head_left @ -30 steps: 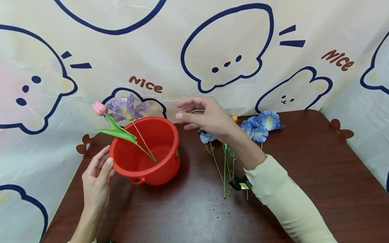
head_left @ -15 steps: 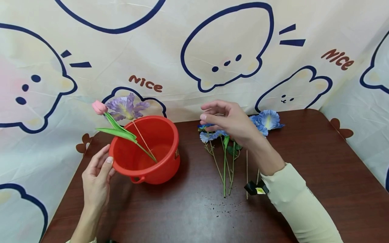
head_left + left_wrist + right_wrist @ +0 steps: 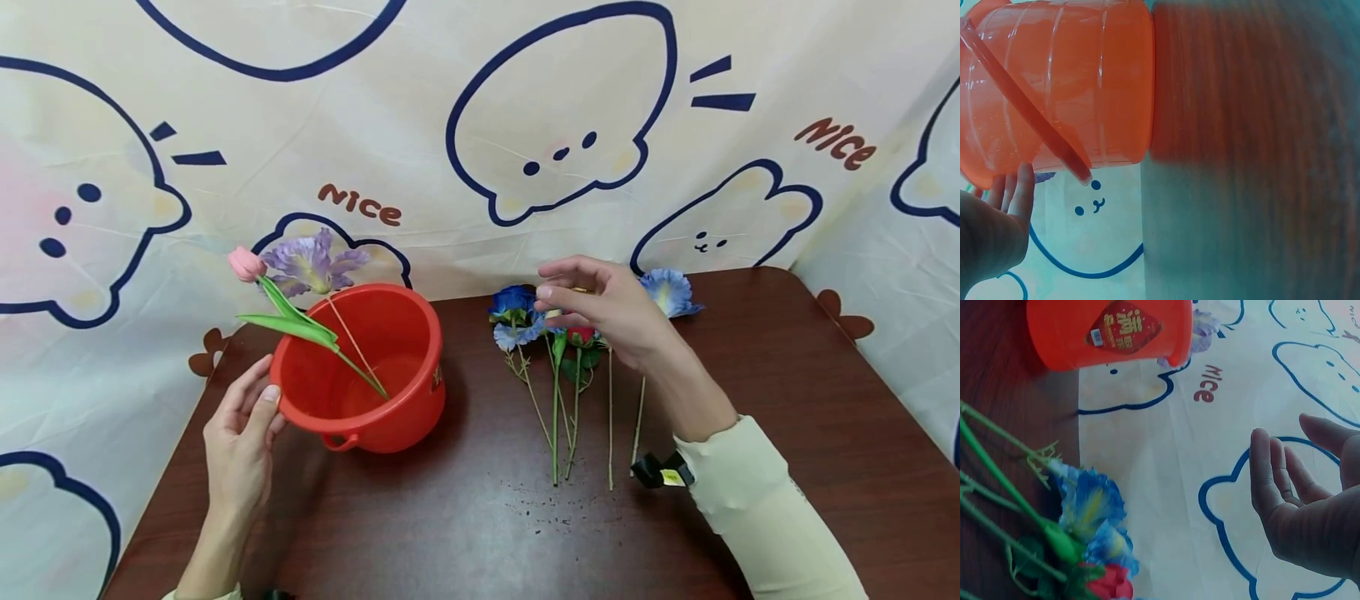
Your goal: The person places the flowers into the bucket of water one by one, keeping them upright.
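In the head view my left hand (image 3: 238,446) holds the rim of a red plastic bucket (image 3: 405,421) at its left side, thumb at the edge. A pink tulip (image 3: 246,264) with green leaves and a purple iris-like flower (image 3: 311,262) lean in the bucket, blooms past the rim. My right hand (image 3: 611,308) is in the air over the flowers, fingers loosely bent, holding nothing. Below it lie a dark blue rose (image 3: 512,302), a light blue flower (image 3: 517,335), a red flower (image 3: 1110,584) partly hidden by the hand, and another blue flower (image 3: 670,292).
Several flower stems (image 3: 556,425) point toward me on the dark brown table (image 3: 420,533). Small dark crumbs (image 3: 540,504) are scattered near their ends. A cartoon-printed cloth (image 3: 450,125) stands behind and beside the table. The bucket's handle (image 3: 1029,112) hangs along its side.
My right hand has moved right, from beside the bucket to over the flowers, uncovering the dark blue rose. My left hand and the bucket stay in place.
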A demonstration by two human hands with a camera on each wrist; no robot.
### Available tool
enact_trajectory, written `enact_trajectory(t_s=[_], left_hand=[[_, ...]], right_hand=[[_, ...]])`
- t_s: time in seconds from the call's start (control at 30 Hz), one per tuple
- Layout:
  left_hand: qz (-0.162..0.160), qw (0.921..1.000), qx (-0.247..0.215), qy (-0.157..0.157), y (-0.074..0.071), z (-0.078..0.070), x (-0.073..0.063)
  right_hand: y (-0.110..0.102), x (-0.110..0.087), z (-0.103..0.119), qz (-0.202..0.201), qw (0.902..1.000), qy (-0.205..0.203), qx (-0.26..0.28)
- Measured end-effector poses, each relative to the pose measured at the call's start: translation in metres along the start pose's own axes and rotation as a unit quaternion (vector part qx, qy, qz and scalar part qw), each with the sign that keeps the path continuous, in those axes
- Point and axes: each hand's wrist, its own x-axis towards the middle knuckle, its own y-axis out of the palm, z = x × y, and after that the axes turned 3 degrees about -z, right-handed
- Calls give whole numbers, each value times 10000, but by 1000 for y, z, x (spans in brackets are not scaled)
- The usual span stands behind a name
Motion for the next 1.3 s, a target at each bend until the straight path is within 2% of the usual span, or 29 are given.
enact_trajectory(t_s=[0.43,1.07,1.3], left_hand=[[-104,9999,102,-87,2,-2,-2],[-129,9997,221,-61,3,-4,-3],[-118,9997,211,-50,3,-3,-3]], right_hand=[[-42,-15,-15,-303,9992,237,-118],[-96,-38,-49,-691,9960,404,385],[-108,-41,-62,-810,9933,746,359]])
